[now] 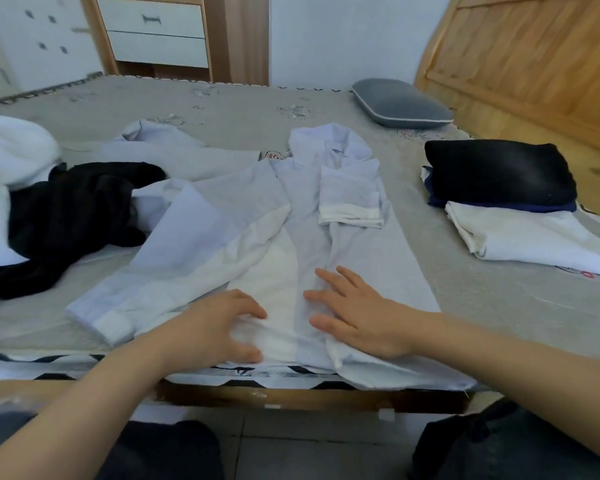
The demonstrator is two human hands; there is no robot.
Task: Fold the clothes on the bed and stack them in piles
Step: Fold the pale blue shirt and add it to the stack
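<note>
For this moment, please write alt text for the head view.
Both hands, left hand and right hand, rest on a pale blue shirt half folded on the bed. A folded pile sits right; unfolded black garment lies left.

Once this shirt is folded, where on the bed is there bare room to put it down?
Bare mattress lies between the light blue shirt and the folded pile on the right, and more across the far side, left of the grey pillow. The left side is crowded with a black garment and white clothes.
</note>
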